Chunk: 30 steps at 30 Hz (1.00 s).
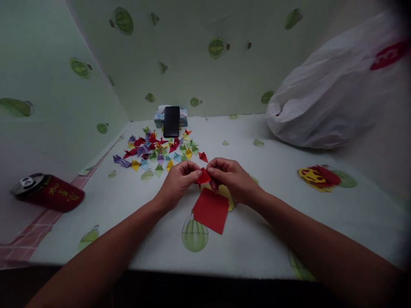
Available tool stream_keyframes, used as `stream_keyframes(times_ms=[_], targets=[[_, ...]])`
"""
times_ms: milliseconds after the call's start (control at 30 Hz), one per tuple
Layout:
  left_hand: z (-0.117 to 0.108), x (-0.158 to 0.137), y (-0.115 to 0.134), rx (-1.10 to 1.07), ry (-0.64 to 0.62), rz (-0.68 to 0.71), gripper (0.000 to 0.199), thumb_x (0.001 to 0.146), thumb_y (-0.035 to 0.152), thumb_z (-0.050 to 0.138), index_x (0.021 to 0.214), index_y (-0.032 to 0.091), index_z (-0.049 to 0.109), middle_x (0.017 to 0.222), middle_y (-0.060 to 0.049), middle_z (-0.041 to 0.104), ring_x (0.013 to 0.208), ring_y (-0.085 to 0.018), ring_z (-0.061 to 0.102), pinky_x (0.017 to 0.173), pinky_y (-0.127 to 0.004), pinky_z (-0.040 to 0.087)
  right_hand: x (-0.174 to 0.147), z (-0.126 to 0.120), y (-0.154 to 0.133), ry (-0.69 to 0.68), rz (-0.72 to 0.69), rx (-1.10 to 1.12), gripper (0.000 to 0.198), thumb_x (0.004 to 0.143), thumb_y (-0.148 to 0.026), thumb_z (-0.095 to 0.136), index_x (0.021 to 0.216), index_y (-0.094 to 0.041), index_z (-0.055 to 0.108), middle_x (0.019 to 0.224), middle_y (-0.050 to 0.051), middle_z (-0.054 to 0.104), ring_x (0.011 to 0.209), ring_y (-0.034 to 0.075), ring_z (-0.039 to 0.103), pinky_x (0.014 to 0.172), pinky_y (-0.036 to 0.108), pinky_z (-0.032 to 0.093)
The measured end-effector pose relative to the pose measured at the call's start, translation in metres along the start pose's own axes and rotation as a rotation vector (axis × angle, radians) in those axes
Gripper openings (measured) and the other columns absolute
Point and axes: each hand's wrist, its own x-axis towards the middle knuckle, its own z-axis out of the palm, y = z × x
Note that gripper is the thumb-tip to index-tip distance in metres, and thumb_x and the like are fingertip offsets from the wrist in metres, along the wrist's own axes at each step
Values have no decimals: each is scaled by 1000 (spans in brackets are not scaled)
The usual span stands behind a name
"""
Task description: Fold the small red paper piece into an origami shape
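Between my hands is a small folded red paper (pixel 203 176), pinched from both sides. My left hand (pixel 180 179) grips its left side between thumb and forefinger. On its right side, my right hand (pixel 231 177) does the same with bent fingers. Just below lies a stack of square red paper (pixel 211 210), partly over some yellow paper (pixel 231 200). A small red folded piece (pixel 203 157) rests just beyond my hands. Farther off to the left is a loose pile of small folded paper pieces (pixel 157 149) in red, purple, yellow, green and blue, with pointed tips.
A black phone (pixel 171 122) leans against a tissue box (pixel 183 116) behind the pile. At the left edge stands a dark red can (pixel 54 193). A big white plastic bag (pixel 321 94) fills the back right. Yellow and red paper cut-outs (pixel 316 177) lie at right.
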Motion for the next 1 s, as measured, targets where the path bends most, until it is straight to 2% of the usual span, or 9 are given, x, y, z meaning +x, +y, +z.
stream_keyframes(times_ms=[233, 500, 600, 767, 867, 933, 1000], targets=[[-1, 0, -1, 33, -16, 28, 15, 76, 27, 73, 78, 16, 63, 74, 2, 62, 67, -9, 55, 66, -24, 44, 1, -1, 3, -25, 43, 89, 22, 79, -35, 71, 78, -19, 56, 56, -5, 58, 46, 9, 52, 49, 23, 44], [-1, -1, -2, 118, 18, 63, 16, 78, 29, 72, 80, 16, 62, 77, 1, 62, 68, -10, 56, 66, -24, 45, 0, 0, 0, -15, 40, 52, 25, 77, -37, 72, 77, -19, 56, 57, -5, 57, 47, 9, 52, 48, 23, 43], [0, -3, -1, 170, 30, 76, 16, 78, 30, 71, 81, 17, 62, 77, 0, 63, 68, -12, 58, 66, -26, 48, 2, 1, 3, 12, -12, -74, 22, 76, -35, 71, 78, -18, 58, 63, -4, 58, 50, 9, 52, 50, 24, 42], [5, -7, 1, 359, 59, 171, 10, 79, 26, 67, 79, 18, 62, 78, 0, 64, 69, -13, 60, 67, -27, 49, 1, 5, 6, 145, -148, -422, 8, 76, -21, 62, 71, -18, 57, 63, -2, 57, 57, 11, 51, 54, 25, 38], [6, -10, 2, 436, 82, 228, 6, 80, 23, 66, 78, 19, 62, 78, 0, 65, 70, -13, 60, 68, -26, 49, -2, 7, 4, 199, -213, -518, 10, 75, -17, 59, 67, -19, 53, 64, -2, 57, 60, 11, 50, 57, 25, 37], [6, -10, 3, 395, 93, 219, 8, 80, 24, 66, 78, 19, 61, 77, 0, 64, 69, -13, 59, 67, -26, 49, -4, 7, 3, 159, -192, -437, 12, 81, -23, 58, 70, -19, 54, 61, -2, 57, 57, 11, 50, 56, 26, 38], [5, -9, 3, 318, 94, 181, 11, 80, 27, 67, 78, 18, 61, 77, 0, 63, 69, -13, 59, 66, -26, 49, -4, 6, 2, 102, -122, -268, 18, 87, -32, 56, 74, -19, 54, 56, -3, 57, 52, 11, 51, 54, 26, 40]])
